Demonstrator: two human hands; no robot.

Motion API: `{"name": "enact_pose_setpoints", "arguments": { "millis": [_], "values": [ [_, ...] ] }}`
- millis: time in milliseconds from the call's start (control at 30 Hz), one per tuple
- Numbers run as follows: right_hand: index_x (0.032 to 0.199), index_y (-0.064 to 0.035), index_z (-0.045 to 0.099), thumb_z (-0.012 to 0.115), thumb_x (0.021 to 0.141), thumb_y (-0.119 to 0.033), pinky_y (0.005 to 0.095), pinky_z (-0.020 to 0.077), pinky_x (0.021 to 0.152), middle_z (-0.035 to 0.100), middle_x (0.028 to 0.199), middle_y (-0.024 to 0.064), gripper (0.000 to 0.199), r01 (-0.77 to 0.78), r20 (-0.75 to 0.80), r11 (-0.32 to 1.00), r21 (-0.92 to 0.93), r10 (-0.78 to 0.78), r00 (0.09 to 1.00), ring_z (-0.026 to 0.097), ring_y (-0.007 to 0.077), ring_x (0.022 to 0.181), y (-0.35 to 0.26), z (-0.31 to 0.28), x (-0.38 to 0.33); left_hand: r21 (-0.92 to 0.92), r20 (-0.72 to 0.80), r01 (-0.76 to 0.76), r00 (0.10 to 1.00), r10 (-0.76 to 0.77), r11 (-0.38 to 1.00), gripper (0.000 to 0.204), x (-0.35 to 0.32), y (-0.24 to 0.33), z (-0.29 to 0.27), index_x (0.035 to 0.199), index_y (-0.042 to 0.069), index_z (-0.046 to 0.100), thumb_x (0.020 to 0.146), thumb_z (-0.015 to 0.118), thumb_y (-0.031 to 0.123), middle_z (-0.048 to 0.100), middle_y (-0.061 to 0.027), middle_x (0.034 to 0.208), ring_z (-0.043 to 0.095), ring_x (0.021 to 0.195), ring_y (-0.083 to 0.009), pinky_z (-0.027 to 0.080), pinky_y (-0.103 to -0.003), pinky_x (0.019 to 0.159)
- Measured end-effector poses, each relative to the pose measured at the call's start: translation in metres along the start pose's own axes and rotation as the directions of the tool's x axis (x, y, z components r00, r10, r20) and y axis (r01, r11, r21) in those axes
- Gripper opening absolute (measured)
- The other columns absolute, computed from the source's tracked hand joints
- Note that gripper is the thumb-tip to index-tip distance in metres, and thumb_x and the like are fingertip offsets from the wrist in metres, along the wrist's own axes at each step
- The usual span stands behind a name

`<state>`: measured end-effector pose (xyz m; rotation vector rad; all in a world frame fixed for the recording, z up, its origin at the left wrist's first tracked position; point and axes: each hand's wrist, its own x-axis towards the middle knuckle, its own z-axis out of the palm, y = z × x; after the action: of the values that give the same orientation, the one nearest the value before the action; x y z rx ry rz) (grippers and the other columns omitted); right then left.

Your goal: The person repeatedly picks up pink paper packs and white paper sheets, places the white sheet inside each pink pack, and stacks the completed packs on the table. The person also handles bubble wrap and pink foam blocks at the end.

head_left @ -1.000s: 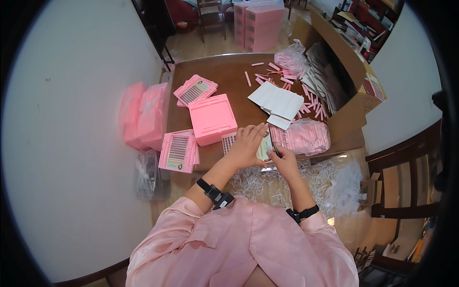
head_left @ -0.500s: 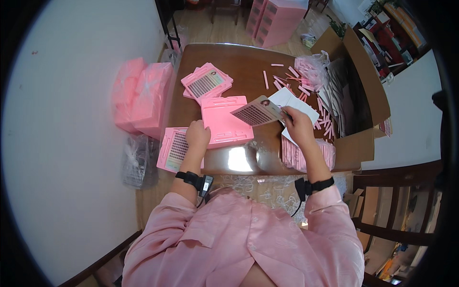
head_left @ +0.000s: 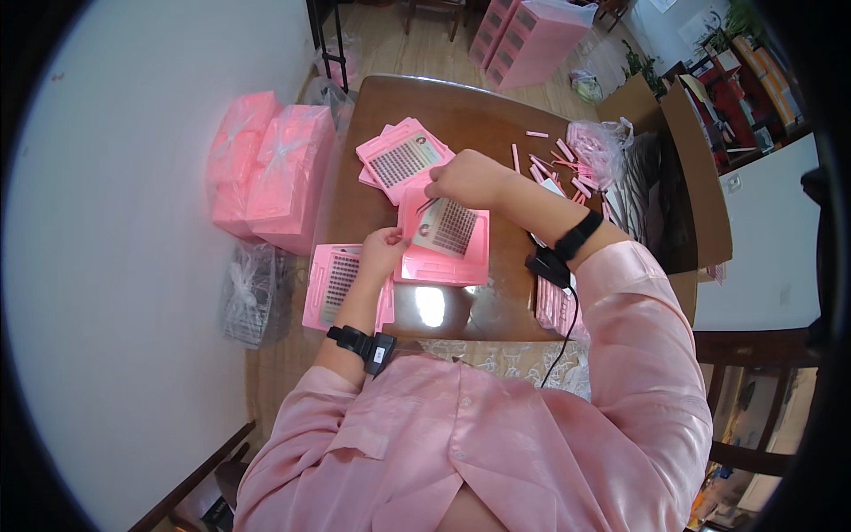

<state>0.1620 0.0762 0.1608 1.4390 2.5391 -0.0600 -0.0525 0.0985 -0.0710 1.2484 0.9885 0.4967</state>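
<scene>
My left hand [head_left: 383, 251] and my right hand [head_left: 465, 178] both grip a pale card of dark lash rows [head_left: 446, 226] over an open pink tray [head_left: 443, 251] on the brown table [head_left: 461, 115]. The left fingers pinch the card's near left edge. The right fingers hold its far top edge. Another pink tray with lash rows [head_left: 335, 284] lies under my left wrist. A third filled pink tray [head_left: 403, 160] sits further back on the table.
Small pink strips [head_left: 557, 152] and a clear bag [head_left: 601, 146] lie at the table's far right. An open cardboard box [head_left: 687, 177] stands to the right. Wrapped pink bundles [head_left: 266, 168] and a clear plastic bag [head_left: 250, 297] sit on the floor at left. Pink drawer units [head_left: 532, 40] stand beyond.
My right hand has carried the lash card left and down onto the open pink tray. My left hand has risen from the left tray to take the card's near edge.
</scene>
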Motion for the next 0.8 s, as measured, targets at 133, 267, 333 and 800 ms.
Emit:
{"name": "enact_pose_setpoints", "arguments": {
  "millis": [133,267,333,800],
  "values": [
    [0.101,-0.0155,0.075,0.059,0.086,-0.016,0.0436,0.0568,0.077,0.070,0.093,0.0095,0.022,0.077,0.092,0.997,-0.004,-0.076,0.993,0.071,0.0320,0.090,-0.002,0.009,0.026,0.024,0.006,-0.024,1.000,0.024,0.999,0.038,0.003,-0.005,-0.002,0.119,-0.007,0.065,0.088,0.075,0.012,0.073,-0.0101,0.096,0.068,0.083,-0.0147,0.055,-0.028,0.074],
    [0.098,-0.0126,0.071,0.059,0.085,-0.016,0.0451,0.0567,0.074,0.066,0.090,0.0121,0.018,0.113,0.152,0.993,0.035,-0.117,0.981,0.070,0.0332,0.085,-0.003,0.035,0.031,-0.001,0.033,0.029,0.999,-0.028,1.000,0.035,-0.001,0.003,-0.003,0.120,-0.005,0.063,0.090,0.073,0.009,0.072,-0.0095,0.098,0.068,0.083,-0.0131,0.055,-0.026,0.071],
    [0.100,-0.0125,0.071,0.057,0.087,-0.017,0.0450,0.0566,0.073,0.065,0.092,0.0124,0.019,0.111,0.147,0.994,0.017,-0.112,0.983,0.070,0.0328,0.085,-0.003,0.050,0.029,-0.011,0.024,0.035,0.999,-0.035,0.999,0.036,-0.002,0.005,-0.003,0.118,-0.005,0.064,0.088,0.075,0.012,0.073,-0.0106,0.098,0.068,0.083,-0.0133,0.055,-0.027,0.071],
    [0.136,-0.0167,0.056,0.059,0.085,-0.008,0.0465,0.0555,0.070,0.071,0.096,0.0131,0.051,-0.393,0.026,0.803,0.447,0.428,0.904,0.069,0.0357,0.082,-0.033,0.113,0.014,0.125,-0.056,0.007,0.998,0.000,0.992,0.031,-0.011,0.017,0.004,0.111,-0.006,0.066,0.085,0.072,0.009,0.073,-0.0124,0.094,0.068,0.081,-0.0153,0.055,-0.028,0.071]
  ]
}}
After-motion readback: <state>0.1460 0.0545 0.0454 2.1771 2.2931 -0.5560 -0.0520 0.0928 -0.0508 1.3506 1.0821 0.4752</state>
